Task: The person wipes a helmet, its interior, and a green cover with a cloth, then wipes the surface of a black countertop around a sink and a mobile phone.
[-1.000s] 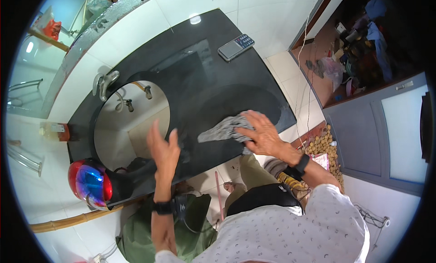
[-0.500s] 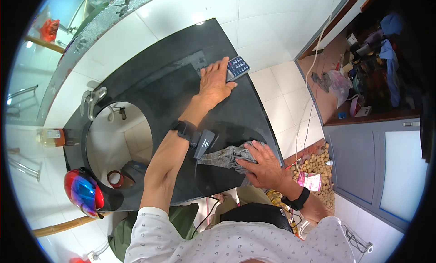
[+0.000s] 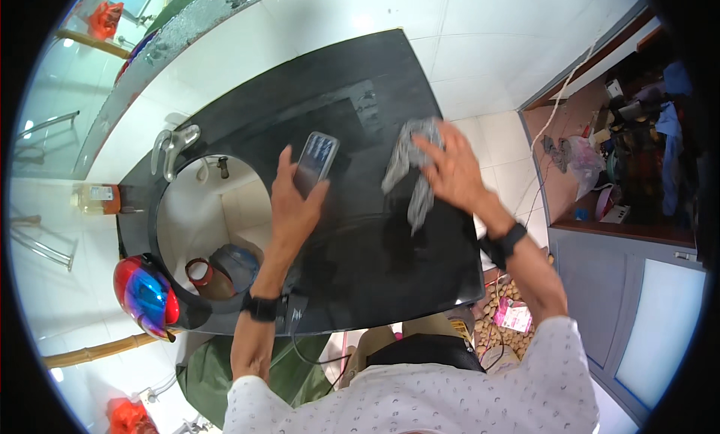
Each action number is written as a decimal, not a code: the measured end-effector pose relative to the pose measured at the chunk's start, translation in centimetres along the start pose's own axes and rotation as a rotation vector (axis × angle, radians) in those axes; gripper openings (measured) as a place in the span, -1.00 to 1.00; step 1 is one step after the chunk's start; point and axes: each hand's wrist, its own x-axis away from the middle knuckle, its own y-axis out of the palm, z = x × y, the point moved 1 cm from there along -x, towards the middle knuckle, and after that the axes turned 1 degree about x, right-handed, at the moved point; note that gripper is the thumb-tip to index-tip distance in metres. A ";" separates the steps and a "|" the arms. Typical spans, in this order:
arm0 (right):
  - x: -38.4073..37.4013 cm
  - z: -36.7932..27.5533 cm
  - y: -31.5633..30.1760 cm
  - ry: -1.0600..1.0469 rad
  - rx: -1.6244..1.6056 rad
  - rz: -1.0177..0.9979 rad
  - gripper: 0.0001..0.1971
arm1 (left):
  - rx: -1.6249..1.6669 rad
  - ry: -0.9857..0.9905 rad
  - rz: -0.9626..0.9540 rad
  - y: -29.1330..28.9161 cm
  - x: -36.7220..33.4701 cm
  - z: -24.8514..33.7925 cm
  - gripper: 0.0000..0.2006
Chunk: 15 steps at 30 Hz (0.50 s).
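My left hand (image 3: 294, 202) is closed around the lower part of a mobile phone (image 3: 321, 155), thumb on one edge and fingers on the other. Under the phone lies the black countertop (image 3: 352, 261); whether they touch I cannot tell. On the counter's right side my right hand (image 3: 456, 168) grips a crumpled grey cloth (image 3: 409, 153), whose loose ends trail toward me. That hand is slightly blurred. Wet-looking patches show on the dark surface.
Left of my arm, the counter has an oval opening (image 3: 262, 202) with a metal faucet (image 3: 176, 149) behind it. A red helmet (image 3: 166, 303) with a blue visor and a bottle (image 3: 97, 199) stand at the left end. Round potato-like items (image 3: 495, 299) lie on the floor at right.
My left hand has taken the phone from the counter's far right corner and brought it left and nearer. My right hand has moved the cloth farther away across the counter.
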 end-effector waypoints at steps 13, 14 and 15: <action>-6.9 2.9 3.5 -0.011 0.108 0.003 -0.51 | -0.095 -0.058 0.088 -3.9 5.0 -2.5 -0.22; -5.5 2.3 3.1 -0.036 0.102 -0.015 -0.50 | -0.122 -0.016 0.084 -3.7 4.3 -2.6 -0.23; -3.9 1.3 2.4 -0.061 0.101 -0.033 -0.49 | -0.141 0.025 0.084 -3.2 3.5 -2.6 -0.23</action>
